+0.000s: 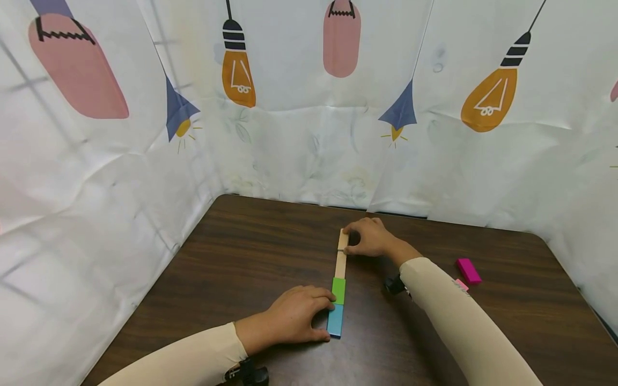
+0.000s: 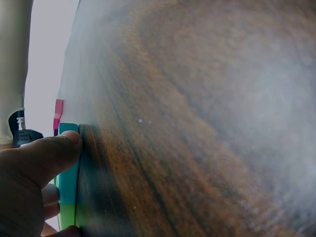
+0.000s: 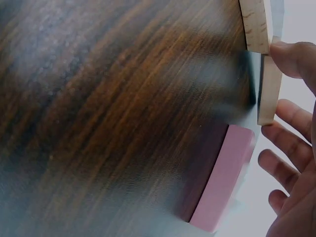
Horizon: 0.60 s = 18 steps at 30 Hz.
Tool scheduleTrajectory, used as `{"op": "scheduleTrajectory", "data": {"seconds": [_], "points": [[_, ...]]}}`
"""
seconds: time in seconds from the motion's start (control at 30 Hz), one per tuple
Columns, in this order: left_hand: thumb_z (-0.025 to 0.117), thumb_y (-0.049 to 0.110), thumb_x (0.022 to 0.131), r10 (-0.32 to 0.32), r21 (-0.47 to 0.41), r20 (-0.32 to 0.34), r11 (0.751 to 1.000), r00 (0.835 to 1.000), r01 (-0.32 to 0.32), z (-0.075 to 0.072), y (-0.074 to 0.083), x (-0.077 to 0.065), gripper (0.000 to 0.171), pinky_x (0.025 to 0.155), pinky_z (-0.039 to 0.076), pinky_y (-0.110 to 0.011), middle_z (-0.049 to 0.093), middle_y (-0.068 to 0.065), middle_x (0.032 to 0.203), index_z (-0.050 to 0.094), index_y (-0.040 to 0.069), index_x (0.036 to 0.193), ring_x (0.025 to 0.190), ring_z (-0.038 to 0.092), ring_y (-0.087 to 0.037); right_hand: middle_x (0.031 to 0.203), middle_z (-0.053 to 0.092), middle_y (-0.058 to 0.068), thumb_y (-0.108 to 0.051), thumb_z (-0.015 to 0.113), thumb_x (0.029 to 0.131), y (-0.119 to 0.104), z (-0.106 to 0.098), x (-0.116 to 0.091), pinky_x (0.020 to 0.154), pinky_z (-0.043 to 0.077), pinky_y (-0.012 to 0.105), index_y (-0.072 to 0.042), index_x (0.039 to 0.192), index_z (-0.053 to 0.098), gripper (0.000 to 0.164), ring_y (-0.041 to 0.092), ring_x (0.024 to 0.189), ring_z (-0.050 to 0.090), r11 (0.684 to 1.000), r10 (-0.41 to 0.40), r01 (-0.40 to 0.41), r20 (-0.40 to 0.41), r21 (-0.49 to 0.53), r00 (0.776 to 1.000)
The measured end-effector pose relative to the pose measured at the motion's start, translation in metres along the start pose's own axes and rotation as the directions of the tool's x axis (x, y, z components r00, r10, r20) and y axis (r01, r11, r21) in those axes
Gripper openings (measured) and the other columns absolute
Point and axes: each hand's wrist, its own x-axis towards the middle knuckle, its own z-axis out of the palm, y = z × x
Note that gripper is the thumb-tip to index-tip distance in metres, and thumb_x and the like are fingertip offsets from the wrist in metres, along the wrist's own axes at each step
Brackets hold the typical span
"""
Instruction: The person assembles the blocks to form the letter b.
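Observation:
Small rectangular blocks form a line on the table: a blue block [image 1: 335,320] nearest, then a green block [image 1: 338,290] and a plain wooden block [image 1: 340,265]. At the far end is a second wooden block [image 3: 268,91], pinched by my right hand [image 1: 370,238] between thumb and fingertips; a thin dark gap shows between the two wooden blocks in the head view. My left hand [image 1: 296,313] grips the blue block, thumb at its near end and fingertips over the left edge where blue meets green. In the left wrist view the thumb covers part of the blue end.
Right of the line lie a magenta block [image 1: 468,271] and a pink block [image 3: 222,180], the latter partly behind my right sleeve [image 1: 454,308] in the head view. A printed white curtain [image 1: 299,155] hangs along the table's back and left edges.

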Motion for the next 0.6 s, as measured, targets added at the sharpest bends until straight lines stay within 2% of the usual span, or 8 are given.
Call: {"op": "scheduleTrajectory", "data": {"seconds": [0.17, 0.6], "points": [[0.079, 0.055, 0.085, -0.004, -0.003, 0.006, 1.000, 1.000, 0.004, 0.0005, 0.0000, -0.0001, 0.051, 0.100, 0.051, -0.038, 0.062, 0.009, 0.133, 0.072, 0.020, 0.122, 0.121, 0.059, -0.011, 0.139, 0.062, 0.005, -0.047, 0.075, 0.090, -0.0017, 0.0009, -0.0012, 0.115, 0.018, 0.063, -0.018, 0.136, 0.065, 0.056, 0.035, 0.138, 0.045, 1.000, 0.002, -0.002, 0.003, 0.005, 1.000], [0.079, 0.055, 0.085, 0.003, -0.002, -0.005, 1.000, 1.000, -0.003, 0.0014, -0.0011, 0.0000, 0.050, 0.099, 0.051, -0.038, 0.062, 0.009, 0.134, 0.072, 0.020, 0.121, 0.121, 0.059, -0.011, 0.139, 0.061, 0.004, -0.044, 0.072, 0.094, -0.0032, 0.0024, -0.0031, 0.112, 0.021, 0.062, -0.018, 0.137, 0.065, 0.051, 0.036, 0.139, 0.043, 1.000, 0.001, -0.001, 0.013, -0.004, 1.000]]}}
